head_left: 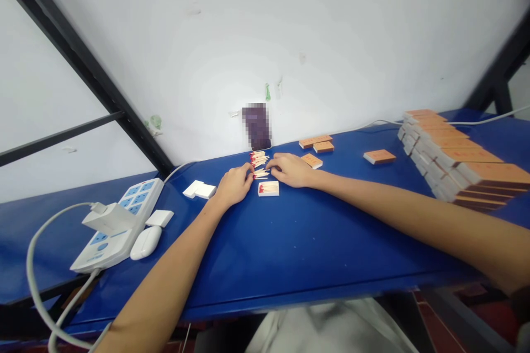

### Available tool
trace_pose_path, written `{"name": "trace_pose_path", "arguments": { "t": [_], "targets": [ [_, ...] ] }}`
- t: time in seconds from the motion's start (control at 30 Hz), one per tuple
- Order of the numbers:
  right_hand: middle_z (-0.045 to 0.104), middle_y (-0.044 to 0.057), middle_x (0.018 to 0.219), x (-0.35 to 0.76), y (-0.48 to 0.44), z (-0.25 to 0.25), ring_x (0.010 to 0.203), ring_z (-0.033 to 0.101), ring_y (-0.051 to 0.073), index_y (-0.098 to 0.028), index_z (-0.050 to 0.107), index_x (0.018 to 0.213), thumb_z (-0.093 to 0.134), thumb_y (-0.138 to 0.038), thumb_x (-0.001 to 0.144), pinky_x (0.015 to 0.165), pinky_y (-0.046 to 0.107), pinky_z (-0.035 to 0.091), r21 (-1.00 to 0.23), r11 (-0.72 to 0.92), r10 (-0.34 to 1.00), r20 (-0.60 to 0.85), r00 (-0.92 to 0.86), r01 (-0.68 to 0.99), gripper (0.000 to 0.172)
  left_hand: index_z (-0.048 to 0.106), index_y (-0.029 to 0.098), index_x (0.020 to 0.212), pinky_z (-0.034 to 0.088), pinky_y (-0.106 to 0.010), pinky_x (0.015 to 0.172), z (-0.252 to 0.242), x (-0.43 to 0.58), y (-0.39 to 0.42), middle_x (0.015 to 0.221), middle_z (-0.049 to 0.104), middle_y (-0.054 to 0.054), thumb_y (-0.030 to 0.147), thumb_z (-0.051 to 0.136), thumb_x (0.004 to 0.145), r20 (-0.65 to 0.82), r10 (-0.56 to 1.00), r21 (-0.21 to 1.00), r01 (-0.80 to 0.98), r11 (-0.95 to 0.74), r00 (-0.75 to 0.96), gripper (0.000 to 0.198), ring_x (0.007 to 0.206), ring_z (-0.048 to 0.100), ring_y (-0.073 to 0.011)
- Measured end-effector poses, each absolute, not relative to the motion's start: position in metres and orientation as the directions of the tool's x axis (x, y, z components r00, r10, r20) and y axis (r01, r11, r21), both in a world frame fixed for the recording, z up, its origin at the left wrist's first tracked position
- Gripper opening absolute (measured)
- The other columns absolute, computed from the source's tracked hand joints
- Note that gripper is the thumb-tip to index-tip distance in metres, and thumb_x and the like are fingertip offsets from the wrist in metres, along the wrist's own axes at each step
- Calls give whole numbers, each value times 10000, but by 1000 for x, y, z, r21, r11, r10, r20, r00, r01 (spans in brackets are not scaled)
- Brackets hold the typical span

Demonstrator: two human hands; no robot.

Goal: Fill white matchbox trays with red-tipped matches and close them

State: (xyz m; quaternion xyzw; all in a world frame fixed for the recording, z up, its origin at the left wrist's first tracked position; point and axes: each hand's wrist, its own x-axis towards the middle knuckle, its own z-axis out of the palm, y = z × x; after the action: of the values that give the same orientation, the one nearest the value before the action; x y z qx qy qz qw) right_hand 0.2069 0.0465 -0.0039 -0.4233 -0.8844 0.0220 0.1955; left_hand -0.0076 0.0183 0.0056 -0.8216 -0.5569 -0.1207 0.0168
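A small group of red-headed matches [260, 175] lies between my two hands on the blue table. My left hand [234, 183] is curled, its fingertips against the red heads. From the other side, the closed fingers of my right hand [290, 170] meet the pale ends of the sticks. Just behind is a larger loose pile of matches [259, 158]. Nearer to me sits a white matchbox tray [269, 193] with several matches lying in it. The fingertips are small in view, so their exact grip is hard to see.
A phone [257, 127] leans against the wall behind the pile. Orange matchboxes [380, 156] lie to the right, beside a tall stack of matchboxes [464, 154]. White trays [205, 191], an earbud case [146, 242] and a power strip [141, 198] with cables are left.
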Motion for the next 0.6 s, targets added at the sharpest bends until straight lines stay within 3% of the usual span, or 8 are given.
{"name": "trace_pose_path", "arguments": {
  "t": [0.3,0.6],
  "targets": [
    [645,65,1035,208,48,-4,916,599,190,-240,700,1159,427,-230,920,780,278,393,-194,681,723,325,-609,706,363,574,237,1067,451,-314,685,6,-7,18,883,711,-47,288,397,954,232,914,129,920,-369,334,216,773,659,-230],
    [664,66,1001,208,47,-6,877,601,193,-200,701,1063,470,-246,898,746,284,391,-226,645,744,403,-532,730,288,580,252,1057,397,-290,636,5,-7,18,778,692,-14,280,414,945,243,909,153,912,-380,339,202,718,640,-216]
  ]
}}
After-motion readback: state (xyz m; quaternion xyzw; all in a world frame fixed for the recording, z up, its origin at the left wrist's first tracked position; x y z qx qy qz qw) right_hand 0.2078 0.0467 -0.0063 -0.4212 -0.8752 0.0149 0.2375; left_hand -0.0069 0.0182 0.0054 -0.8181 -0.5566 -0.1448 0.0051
